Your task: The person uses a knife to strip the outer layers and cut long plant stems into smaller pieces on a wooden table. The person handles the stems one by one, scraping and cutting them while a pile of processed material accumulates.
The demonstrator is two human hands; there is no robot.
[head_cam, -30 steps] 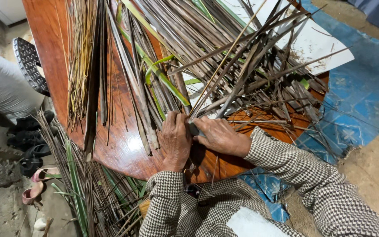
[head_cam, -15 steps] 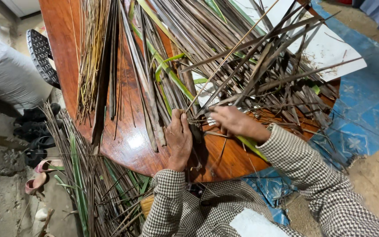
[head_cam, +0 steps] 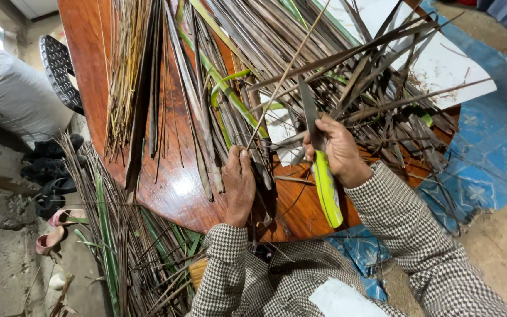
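This looks like an informal home craft workspace, set on rough ground. A round, polished wooden bench (head_cam: 171, 188) is heaped with dried palm-leaf strips (head_cam: 347, 76), and more leaf ribs (head_cam: 130, 252) lie piled below its near-left edge. Sandals (head_cam: 51, 235) sit on the bare concrete floor (head_cam: 1, 264) at left, beside a stuffed white sack (head_cam: 13, 94). A blue patterned mat (head_cam: 500, 152) covers the ground at right.

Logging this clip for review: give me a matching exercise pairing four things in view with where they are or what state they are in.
Things:
1. knife
2. left hand
3. white sheet
4. sandals

Places or states:
A. on the floor beside the table
B. gripped in the right hand
C. under leaf strips at the table's far side
D. pressing leaf strips onto the round wooden table

Pairs: 1-B, 2-D, 3-C, 4-A
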